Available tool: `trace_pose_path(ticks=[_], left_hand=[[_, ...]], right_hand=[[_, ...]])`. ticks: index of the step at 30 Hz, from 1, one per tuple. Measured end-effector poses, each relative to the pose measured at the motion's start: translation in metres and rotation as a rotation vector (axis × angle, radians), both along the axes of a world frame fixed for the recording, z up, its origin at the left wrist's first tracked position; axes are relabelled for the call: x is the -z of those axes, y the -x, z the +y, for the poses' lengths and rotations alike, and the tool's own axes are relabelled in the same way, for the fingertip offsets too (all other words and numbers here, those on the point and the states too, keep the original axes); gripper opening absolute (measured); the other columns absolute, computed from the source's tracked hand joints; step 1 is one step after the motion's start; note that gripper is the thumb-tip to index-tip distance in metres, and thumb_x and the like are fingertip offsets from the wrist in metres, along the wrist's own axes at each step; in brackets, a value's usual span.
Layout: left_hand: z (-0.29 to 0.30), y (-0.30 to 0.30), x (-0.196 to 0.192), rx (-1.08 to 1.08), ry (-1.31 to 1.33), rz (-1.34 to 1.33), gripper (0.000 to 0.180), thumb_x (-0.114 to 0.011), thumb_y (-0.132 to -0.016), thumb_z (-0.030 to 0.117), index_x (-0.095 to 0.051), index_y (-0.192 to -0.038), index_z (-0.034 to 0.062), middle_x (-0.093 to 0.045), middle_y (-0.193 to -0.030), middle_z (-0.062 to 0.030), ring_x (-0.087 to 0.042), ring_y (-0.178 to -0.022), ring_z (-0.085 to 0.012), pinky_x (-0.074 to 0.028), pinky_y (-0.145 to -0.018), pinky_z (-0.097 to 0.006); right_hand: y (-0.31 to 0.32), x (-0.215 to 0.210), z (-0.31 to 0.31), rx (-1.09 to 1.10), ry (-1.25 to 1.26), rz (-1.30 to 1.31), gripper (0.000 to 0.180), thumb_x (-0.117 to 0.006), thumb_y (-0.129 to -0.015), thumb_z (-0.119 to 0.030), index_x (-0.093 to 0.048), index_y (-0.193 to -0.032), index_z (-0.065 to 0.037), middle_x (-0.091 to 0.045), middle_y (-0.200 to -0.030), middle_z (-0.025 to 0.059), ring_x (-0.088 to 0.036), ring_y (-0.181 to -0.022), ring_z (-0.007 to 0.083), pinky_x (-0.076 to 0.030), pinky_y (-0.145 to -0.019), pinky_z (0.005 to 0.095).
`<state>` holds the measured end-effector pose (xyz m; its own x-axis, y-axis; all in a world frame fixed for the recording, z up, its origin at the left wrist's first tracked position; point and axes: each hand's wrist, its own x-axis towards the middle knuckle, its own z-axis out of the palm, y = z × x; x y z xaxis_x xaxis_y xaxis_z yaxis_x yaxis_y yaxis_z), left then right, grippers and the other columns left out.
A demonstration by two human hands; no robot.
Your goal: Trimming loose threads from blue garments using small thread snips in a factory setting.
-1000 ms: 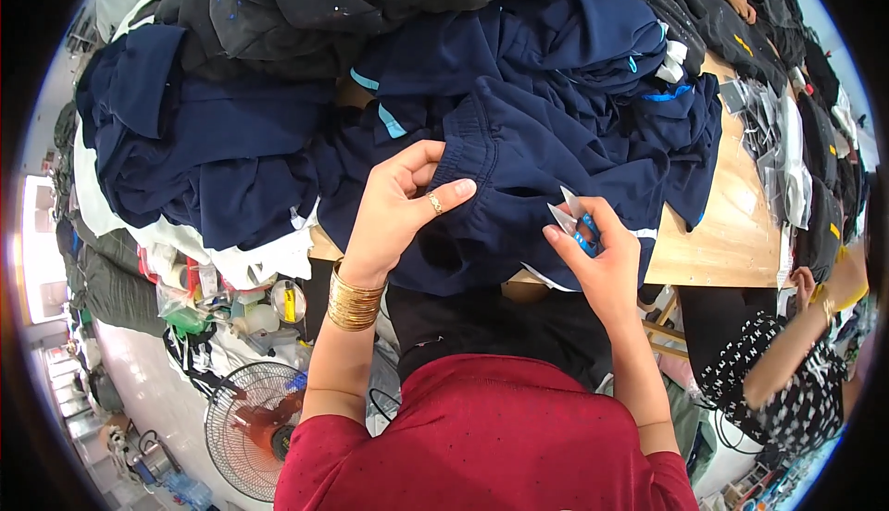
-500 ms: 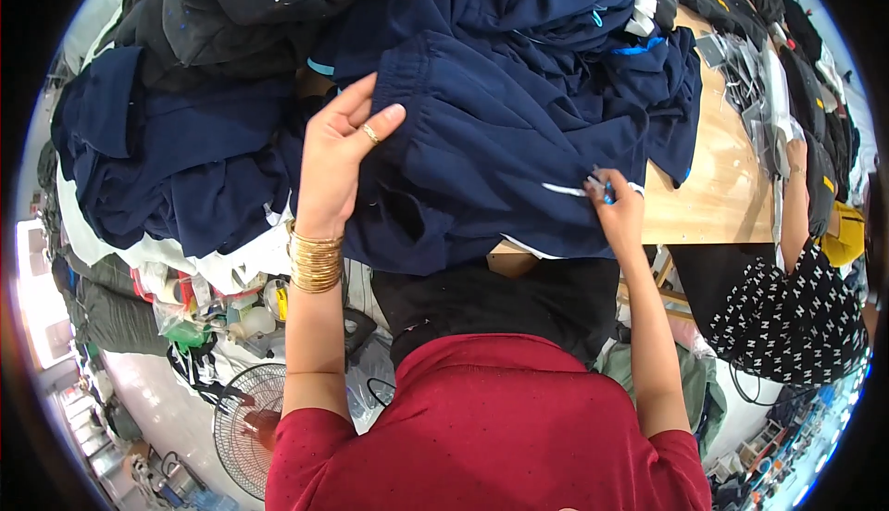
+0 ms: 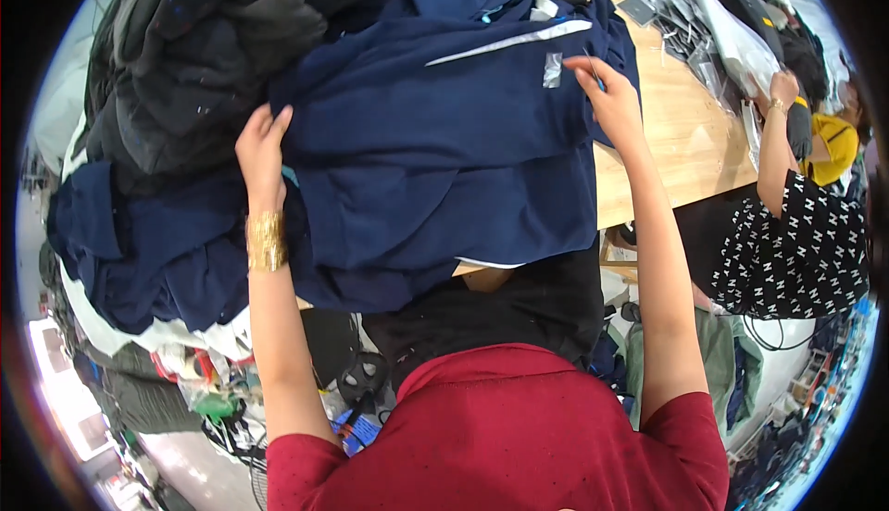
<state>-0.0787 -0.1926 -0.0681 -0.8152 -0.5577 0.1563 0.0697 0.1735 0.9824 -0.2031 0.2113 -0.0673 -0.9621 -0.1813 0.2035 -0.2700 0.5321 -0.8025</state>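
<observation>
Navy trousers (image 3: 417, 108) lie spread over the table in front of me, with a white stripe (image 3: 509, 43) along the far side. A small shiny patch or label (image 3: 553, 70) sits on the cloth near the stripe. At the left edge of the trousers my left hand (image 3: 264, 150) pinches the cloth between thumb and fingers. My right hand (image 3: 611, 99) is over the right end, beside the shiny patch. Its fingers are closed around what look like small thread snips (image 3: 595, 74) with a thin dark tip and a bit of blue, mostly hidden by the fingers.
Black garments (image 3: 204, 57) are heaped at the far left, above more navy garments (image 3: 157, 243). On the right, the wooden table (image 3: 681, 141) bears loose plastic tags or packets (image 3: 676, 25). A co-worker in a black-and-white patterned top (image 3: 769, 252) reaches over the table there.
The trousers have been turned and laid flatter, so the stripe and shiny patch now show. My left hand has moved left and down, my right hand farther up the table.
</observation>
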Motion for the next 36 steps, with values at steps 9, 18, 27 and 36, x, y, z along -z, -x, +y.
trace_pose_path(ticks=[9, 18, 27, 36], left_hand=[[0.017, 0.005, -0.024, 0.042, -0.175, -0.103, 0.026, -0.064, -0.082, 0.018, -0.058, -0.101, 0.0006, -0.057, -0.085, 0.0029, -0.047, -0.068, -0.0025, -0.035, -0.058, -0.017], [0.035, -0.002, -0.061, 0.243, -0.326, -0.084, 0.033, -0.061, -0.085, 0.017, -0.057, -0.111, -0.0028, -0.059, -0.113, -0.0096, -0.055, -0.104, -0.0182, -0.040, -0.093, -0.029], [0.034, -0.045, -0.082, 0.199, -0.193, 0.154, 0.054, -0.052, -0.085, 0.005, -0.031, -0.135, -0.0009, -0.043, -0.132, -0.0123, -0.043, -0.120, -0.0207, -0.030, -0.103, -0.032], [0.023, -0.082, -0.003, 0.041, 0.029, -0.138, 0.052, -0.056, -0.084, 0.001, -0.037, -0.132, 0.0006, -0.053, -0.121, -0.0102, -0.050, -0.108, -0.0154, -0.036, -0.095, -0.026]], right_hand=[[0.031, 0.048, 0.040, 0.266, 0.182, 0.007, 0.031, -0.070, -0.074, -0.026, -0.067, -0.094, -0.003, -0.067, -0.083, 0.0097, -0.063, -0.079, 0.0150, -0.046, -0.072, 0.0254], [0.064, 0.011, 0.022, 0.036, 0.785, -0.473, 0.013, -0.064, -0.078, -0.016, -0.064, -0.080, -0.003, -0.052, -0.057, 0.0005, -0.049, -0.048, 0.0095, -0.027, -0.037, 0.0218], [-0.027, -0.052, 0.076, 0.112, 0.837, -0.281, 0.018, -0.064, -0.076, -0.007, -0.060, -0.093, -0.005, -0.062, -0.080, 0.0034, -0.061, -0.069, 0.0113, -0.047, -0.059, 0.0220], [-0.167, 0.070, 0.056, 0.176, 0.611, -0.775, 0.020, -0.062, -0.082, -0.010, -0.059, -0.101, -0.006, -0.041, -0.057, -0.0094, -0.032, -0.043, 0.0008, -0.021, -0.039, 0.0194]])
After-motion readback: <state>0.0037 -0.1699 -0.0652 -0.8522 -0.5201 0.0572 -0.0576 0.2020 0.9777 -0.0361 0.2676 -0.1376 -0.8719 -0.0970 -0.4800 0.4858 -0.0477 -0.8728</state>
